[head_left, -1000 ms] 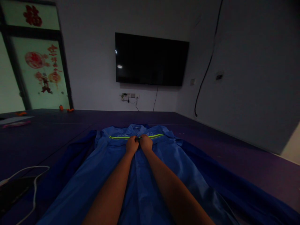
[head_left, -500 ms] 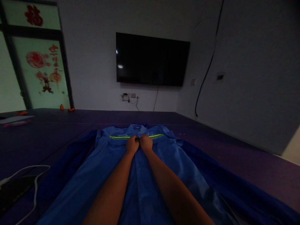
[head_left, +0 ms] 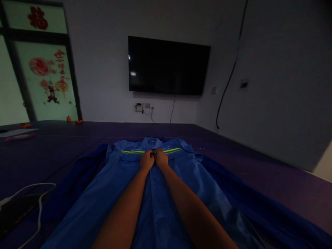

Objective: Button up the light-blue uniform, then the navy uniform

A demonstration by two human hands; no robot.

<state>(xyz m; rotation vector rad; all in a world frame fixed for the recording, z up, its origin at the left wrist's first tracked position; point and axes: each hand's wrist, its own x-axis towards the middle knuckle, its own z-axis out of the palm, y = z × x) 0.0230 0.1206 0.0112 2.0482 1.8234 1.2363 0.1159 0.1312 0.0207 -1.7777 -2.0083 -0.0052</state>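
**Jacket point(head_left: 155, 202) front being pinched at chest ht.**

The blue jacket is lying spread on the purple floor point(head_left: 261, 166), directly in front of the person, w/ its collar point(head_left: 151, 141) pointing away. One darker sleeve point(head_left: 77, 176) is being stretched out on the left side, the other point(head_left: 233, 188) on the right.

The L hand point(head_left: 147, 160) and R hand point(head_left: 161, 158) are being held side by side on the front opening, approx level w/ the yellow-green stripe point(head_left: 172, 150), which is being partly covered by them. L grip is being held closed, w/ cloth of the jacket front pinched in it; R grip is being held closed likewise. A small dark bit is showing btwn the hands, too dim to ID.

A white cord point(head_left: 39, 207) is lying in a loop at lower left, next to a dark flat thing point(head_left: 18, 211). Beyond, a TV point(head_left: 168, 67) is being carried by the far wall point(head_left: 101, 69), and a black cable point(head_left: 226, 88) is hanging along the RH wall point(head_left: 282, 86). Red decorations point(head_left: 39, 66) are being displayed on the glass door point(head_left: 33, 91), far left.
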